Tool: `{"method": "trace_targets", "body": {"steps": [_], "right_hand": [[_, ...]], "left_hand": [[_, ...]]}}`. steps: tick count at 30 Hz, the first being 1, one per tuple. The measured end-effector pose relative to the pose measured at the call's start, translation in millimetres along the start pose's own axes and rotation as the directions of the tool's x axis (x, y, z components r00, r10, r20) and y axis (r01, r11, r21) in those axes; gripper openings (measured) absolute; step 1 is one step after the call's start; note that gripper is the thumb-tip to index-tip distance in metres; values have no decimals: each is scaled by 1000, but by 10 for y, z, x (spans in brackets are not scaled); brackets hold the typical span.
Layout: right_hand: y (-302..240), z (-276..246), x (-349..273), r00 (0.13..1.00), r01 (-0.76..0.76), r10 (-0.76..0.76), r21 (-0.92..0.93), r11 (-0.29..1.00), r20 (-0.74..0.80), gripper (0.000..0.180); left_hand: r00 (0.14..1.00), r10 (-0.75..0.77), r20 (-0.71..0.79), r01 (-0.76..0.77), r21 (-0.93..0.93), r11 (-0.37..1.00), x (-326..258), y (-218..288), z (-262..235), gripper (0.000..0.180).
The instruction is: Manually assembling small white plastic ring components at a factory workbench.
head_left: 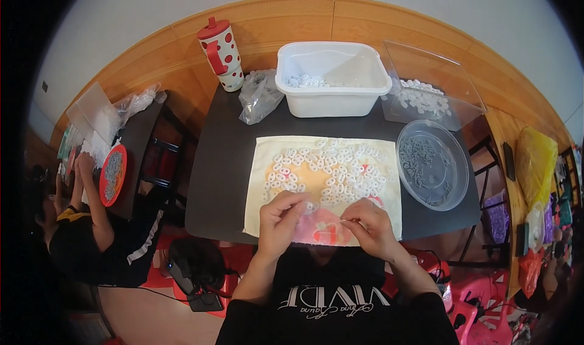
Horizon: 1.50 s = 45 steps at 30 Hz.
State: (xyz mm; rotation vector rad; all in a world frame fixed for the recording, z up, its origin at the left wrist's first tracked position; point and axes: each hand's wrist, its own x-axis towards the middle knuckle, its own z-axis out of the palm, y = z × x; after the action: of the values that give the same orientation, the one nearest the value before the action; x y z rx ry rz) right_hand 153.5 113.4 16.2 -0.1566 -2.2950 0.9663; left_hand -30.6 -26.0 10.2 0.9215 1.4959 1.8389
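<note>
Dark table (222, 181), wood-panelled wall (267, 26) behind; cream towel (258, 162) strewn with white oval pieces (359, 179). Our left hand (278, 223) pinches a clear piece (312, 207) above it; right hand (372, 228) pinched together, contents too small to tell.

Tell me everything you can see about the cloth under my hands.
The cloth is a cream rectangle, apparently soft fabric, with orange in the middle and pink and red print toward you. It lies spread on the dark table, reaching roughly to its near edge. Small white two-holed pieces cover much of it. Your left hand and right hand are over its near part; contact is unclear.
</note>
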Motion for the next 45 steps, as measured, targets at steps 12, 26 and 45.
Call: {"method": "trace_targets", "body": {"steps": [12, 26, 45], "right_hand": [[202, -184, -209, 739, -308, 574, 581, 753, -352, 13], [242, -86, -405, 819, -219, 422, 468, 856, -389, 21], [286, -105, -386, 928, -85, 153, 205, 975, -341, 25]], "left_hand": [[926, 211, 313, -377, 796, 473, -109, 109, 262, 19], [821, 250, 513, -551, 598, 583, 220, 299, 823, 19], [388, -80, 918, -847, 389, 361, 1334, -214, 2658, 8]]}}
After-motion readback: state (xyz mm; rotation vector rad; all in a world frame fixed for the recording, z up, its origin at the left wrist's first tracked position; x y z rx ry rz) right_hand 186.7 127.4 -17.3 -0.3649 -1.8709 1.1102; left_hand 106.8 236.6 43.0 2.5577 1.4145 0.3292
